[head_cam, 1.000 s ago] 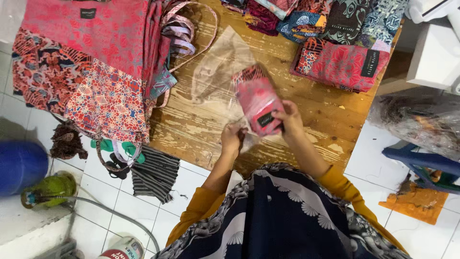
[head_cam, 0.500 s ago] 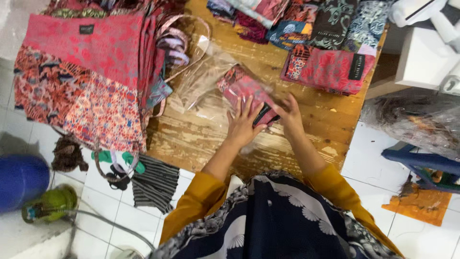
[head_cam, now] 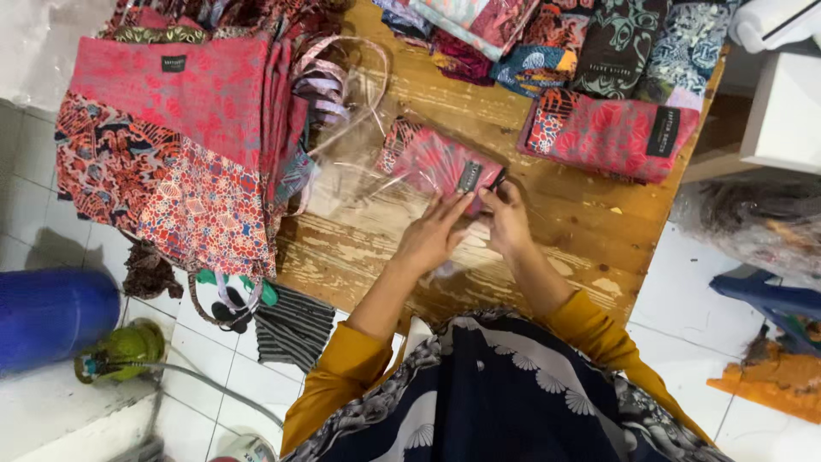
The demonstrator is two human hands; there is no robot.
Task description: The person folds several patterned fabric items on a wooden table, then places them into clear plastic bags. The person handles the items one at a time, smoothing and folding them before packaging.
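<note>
Both hands press on a folded pink cloth (head_cam: pixel 436 161) lying on the wooden table (head_cam: pixel 564 214), inside a clear bag (head_cam: pixel 359 175). The left hand (head_cam: pixel 434 235) lies flat with fingers spread at its near edge; the right hand (head_cam: pixel 506 218) pinches the corner by a small black label (head_cam: pixel 469 176). Another folded red cloth (head_cam: pixel 603 137) with a black rectangular label (head_cam: pixel 663 131) lies well to the right. Patterned red cloths (head_cam: pixel 171 145) hang off the table's left end.

a small home garment or textile workshop: beyond the hands, a rough wooden plank table (head_cam: pixel 564 214) carries stacks of folded batik-patterned cloth pieces (head_cam: pixel 599 51), and red patterned fabric bags with handles (head_cam: pixel 180 145) lie to their left. below, a white tiled floor (head_cam: pixel 676 282) holds a blue gas cylinder (head_cam: pixel 51 316).
</note>
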